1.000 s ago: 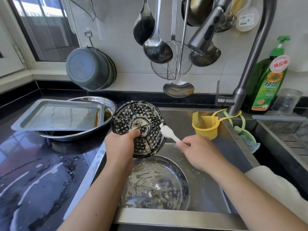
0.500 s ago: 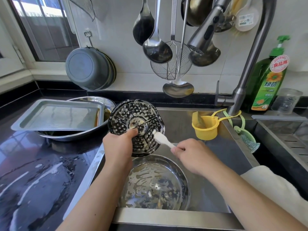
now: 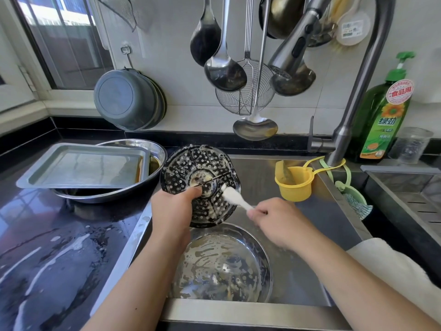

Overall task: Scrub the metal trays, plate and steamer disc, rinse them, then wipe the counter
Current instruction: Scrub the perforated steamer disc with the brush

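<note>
- Steamer disc (image 3: 202, 168), centre frame over the sink (image 3: 298, 271) — we'd guess light, stiff, soapy-slick, so hold its rim.
- Left hand (image 3: 173, 211) grips its lower edge, thumb on the face.
- Right hand (image 3: 276, 220) pinches a small white brush (image 3: 235, 198) — bristles on the disc.

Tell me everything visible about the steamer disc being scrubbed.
The steamer disc is a round, dark metal plate, perforated all over with small holes and divided into petal-like segments around a plain central hub. Suds and residue cling to it. It is held tilted almost upright above the sink, over a soapy round plate. The left hand grips its lower edge, thumb pressed near the hub. A white brush, held by the right hand, touches its right side.
</note>
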